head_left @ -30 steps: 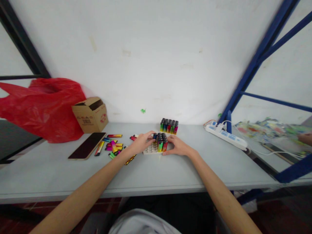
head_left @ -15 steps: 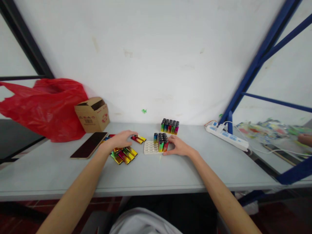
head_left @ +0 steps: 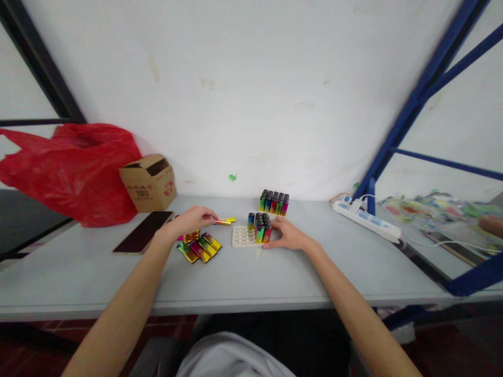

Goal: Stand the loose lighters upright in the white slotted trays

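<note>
My left hand point(head_left: 193, 221) pinches the black end of a red-and-gold lighter point(head_left: 223, 222), which tips up slightly off the table beside another gold one. Below that hand lies a loose pile of shiny multicoloured lighters point(head_left: 204, 248). A white tray with holes point(head_left: 242, 237) sits in front of me. Several lighters point(head_left: 262, 229) stand upright in its right part, black ends up, while the holes at left are bare. Around the tray's right end is my right hand point(head_left: 288, 234), thumb at the front corner and fingers behind, gripping it.
Behind the tray stands a block of upright lighters point(head_left: 274, 202). At left are a phone point(head_left: 143, 233), a cardboard box point(head_left: 148, 183) and a red plastic bag point(head_left: 74, 175). A white power strip point(head_left: 367, 219) lies at right by a blue frame point(head_left: 412, 112). Another person's hand point(head_left: 491, 224) shows at far right.
My left hand has closed on the lighter beyond the pile and turned it on its edge. My right hand has stayed at the tray.
</note>
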`<state>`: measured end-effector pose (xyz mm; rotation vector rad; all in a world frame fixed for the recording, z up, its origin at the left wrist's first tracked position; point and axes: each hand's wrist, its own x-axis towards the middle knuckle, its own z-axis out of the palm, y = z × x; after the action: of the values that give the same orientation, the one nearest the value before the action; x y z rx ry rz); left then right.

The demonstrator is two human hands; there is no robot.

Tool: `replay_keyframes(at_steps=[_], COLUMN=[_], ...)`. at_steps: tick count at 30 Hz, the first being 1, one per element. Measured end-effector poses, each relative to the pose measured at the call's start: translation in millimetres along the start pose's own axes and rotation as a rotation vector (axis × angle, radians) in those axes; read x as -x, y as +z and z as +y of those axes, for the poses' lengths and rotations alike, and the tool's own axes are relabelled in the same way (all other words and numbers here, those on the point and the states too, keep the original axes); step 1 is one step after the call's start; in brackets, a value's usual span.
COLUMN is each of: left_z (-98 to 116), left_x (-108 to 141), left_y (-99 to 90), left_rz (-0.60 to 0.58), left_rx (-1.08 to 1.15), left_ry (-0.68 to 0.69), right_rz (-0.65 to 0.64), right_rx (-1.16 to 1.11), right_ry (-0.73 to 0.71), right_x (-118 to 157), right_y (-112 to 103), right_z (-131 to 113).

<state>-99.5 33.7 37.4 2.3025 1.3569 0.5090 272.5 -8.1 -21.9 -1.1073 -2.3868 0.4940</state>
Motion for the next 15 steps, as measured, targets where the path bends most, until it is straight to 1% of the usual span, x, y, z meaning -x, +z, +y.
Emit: replay_keyframes(at_steps=[1,3,6,8,10,12,13,15], left_z=[1,4,14,24,35,43,46,49], left_x=[0,-1,-2,-1,0,0,-2,-5], left_y=[-1.6,-3.7,-4.0,-1.6,3.4,11.2,16.2,27.4], left_rz=[0.032,0.147,0.330,0.408,0.421,0.374,0.341,0.298], left_rx=[0.039,0.160,0.412,0.614,0.842,1.039,1.108,1.168], left_ry=[0.003,0.015,0.022,0.017,0.012,0.007,0.005,0.000], right_rz=[-0.001,-0.001,0.002,-0.001,-0.003,-0.007,-0.008,-0.010], right_rx=[0.000,0.002,0.014,0.017,0.014,0.014,0.015,0.013], right_ry=[-0.005,-0.007,0.005,0.005,0.004,0.016,0.025,0.032], right_x=[0,-1,-1,-1,-1,0,0,0], right_y=[0,0,-1,-1,-2,-2,-2,-2], right_z=[0,-1,-2,-3,-4,-4,-4,-4])
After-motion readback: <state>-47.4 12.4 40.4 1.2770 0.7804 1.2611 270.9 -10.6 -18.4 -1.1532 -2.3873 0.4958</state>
